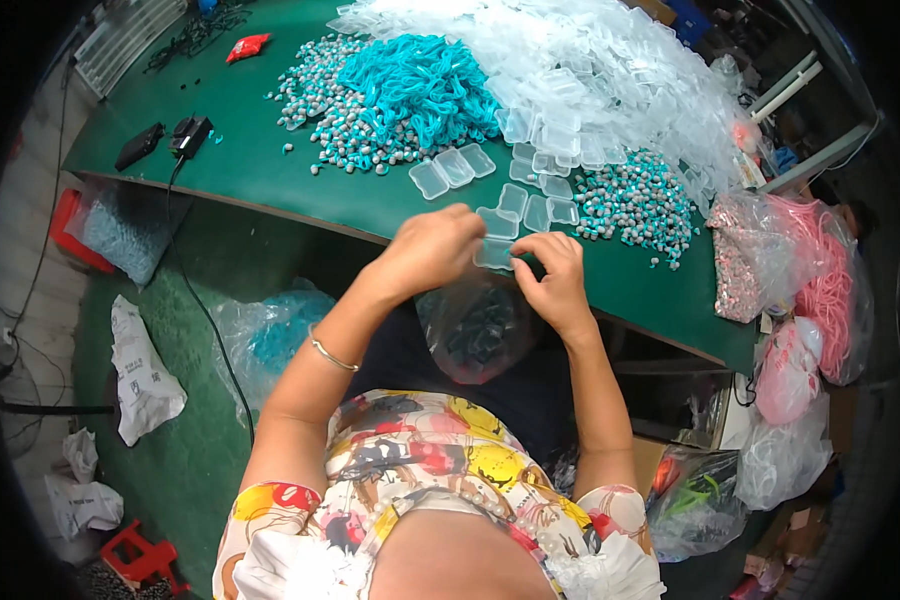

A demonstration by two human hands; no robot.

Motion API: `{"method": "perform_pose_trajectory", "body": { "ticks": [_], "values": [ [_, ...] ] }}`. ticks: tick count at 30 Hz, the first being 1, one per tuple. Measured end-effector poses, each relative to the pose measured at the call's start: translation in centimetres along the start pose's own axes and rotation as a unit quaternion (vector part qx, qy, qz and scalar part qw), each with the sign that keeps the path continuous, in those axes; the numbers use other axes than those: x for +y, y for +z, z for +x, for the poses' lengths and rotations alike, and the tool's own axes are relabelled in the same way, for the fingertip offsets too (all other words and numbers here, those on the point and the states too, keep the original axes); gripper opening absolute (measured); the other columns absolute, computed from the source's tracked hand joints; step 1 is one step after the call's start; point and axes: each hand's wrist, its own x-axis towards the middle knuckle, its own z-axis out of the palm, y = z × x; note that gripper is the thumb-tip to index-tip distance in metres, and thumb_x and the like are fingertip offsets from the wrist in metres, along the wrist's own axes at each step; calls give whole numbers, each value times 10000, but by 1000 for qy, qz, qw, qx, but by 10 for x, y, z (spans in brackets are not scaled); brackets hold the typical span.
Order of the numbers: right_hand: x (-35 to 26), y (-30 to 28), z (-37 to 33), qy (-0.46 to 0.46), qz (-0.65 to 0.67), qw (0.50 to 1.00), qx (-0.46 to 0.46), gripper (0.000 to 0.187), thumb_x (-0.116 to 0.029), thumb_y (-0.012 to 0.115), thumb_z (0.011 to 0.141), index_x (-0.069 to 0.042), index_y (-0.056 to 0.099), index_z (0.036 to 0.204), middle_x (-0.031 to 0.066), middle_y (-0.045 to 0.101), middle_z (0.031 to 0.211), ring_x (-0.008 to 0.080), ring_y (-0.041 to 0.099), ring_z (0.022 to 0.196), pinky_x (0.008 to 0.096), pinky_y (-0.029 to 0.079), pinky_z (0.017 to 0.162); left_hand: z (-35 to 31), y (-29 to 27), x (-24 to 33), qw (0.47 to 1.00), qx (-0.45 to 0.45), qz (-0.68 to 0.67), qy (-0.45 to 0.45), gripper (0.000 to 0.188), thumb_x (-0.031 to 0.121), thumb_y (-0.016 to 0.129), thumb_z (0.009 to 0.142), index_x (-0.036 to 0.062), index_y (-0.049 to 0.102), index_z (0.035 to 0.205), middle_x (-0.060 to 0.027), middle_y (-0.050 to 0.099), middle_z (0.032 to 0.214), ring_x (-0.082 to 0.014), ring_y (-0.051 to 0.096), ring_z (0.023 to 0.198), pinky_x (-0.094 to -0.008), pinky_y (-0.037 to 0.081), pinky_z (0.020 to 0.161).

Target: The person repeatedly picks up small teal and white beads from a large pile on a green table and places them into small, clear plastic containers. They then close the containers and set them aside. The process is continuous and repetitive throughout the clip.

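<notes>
At the near edge of the green table, a small clear plastic case (493,254) lies open between my hands, its lid half away from me. My right hand (555,280) pinches the right edge of the case between thumb and forefinger. My left hand (435,248) is closed, with fingertips bent together over the left side; whatever they hold is hidden. Just beyond lie more open clear cases (454,168). To the right is a heap of small grey-and-turquoise pieces (635,205). A tangle of turquoise cords (418,85) rests farther off, among more grey-and-turquoise pieces (355,140).
A large mound of clear cases (620,75) covers the table's far right. Bags with pink cords (820,270) hang by the right edge. A black device with a cable (190,135) sits at the left. Below, a clear bag (480,325) is near my lap.
</notes>
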Motion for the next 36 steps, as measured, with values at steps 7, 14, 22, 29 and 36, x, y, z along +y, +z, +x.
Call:
{"method": "perform_pose_trajectory", "body": {
  "ticks": [7, 14, 22, 29, 36],
  "values": [
    [3, 6, 4, -22, -1, 999, -48, 116, -46, 714, 772, -86, 675, 874, 35, 667, 885, 251, 618, 907, 401, 420, 829, 7, 21, 1, 998, -58, 31, 16, 131, 124, 681, 851, 54, 657, 960, -137, 581, 915, -365, 621, 858, -460, 500, 735],
    [6, 11, 10, -16, 64, 997, -46, 100, -12, 703, 786, -32, 669, 877, 99, 635, 885, 305, 621, 858, 397, 498, 742, 5, 26, -6, 998, -13, -63, -12, 130, 122, 700, 844, 59, 667, 953, -135, 576, 920, -352, 618, 839, -441, 497, 727],
    [6, 1, 19, 27, 94, 991, -96, 155, -25, 683, 813, -27, 670, 967, 120, 633, 891, 287, 640, 769, 372, 507, 676, -7, 28, -9, 997, 16, -70, 15, 233, 159, 764, 795, 72, 646, 975, -116, 581, 892, -313, 624, 761, -421, 492, 679],
    [28, 24, 103, 9, 16, 999, -45, 177, -105, 689, 831, -43, 683, 996, 139, 681, 880, 316, 673, 814, 398, 528, 713, -6, 33, -10, 996, 49, -68, 31, 338, 184, 801, 751, 62, 620, 1010, -113, 589, 829, -305, 615, 745, -420, 488, 673],
    [44, 112, 167, 123, 20, 992, -8, 351, -194, 760, 780, -72, 671, 1096, 134, 728, 952, 318, 699, 895, 425, 543, 783, -5, 32, -13, 995, 54, -84, 23, 496, 215, 805, 750, 74, 590, 1174, -91, 591, 817, -291, 607, 761, -421, 485, 697]
  ]
}}
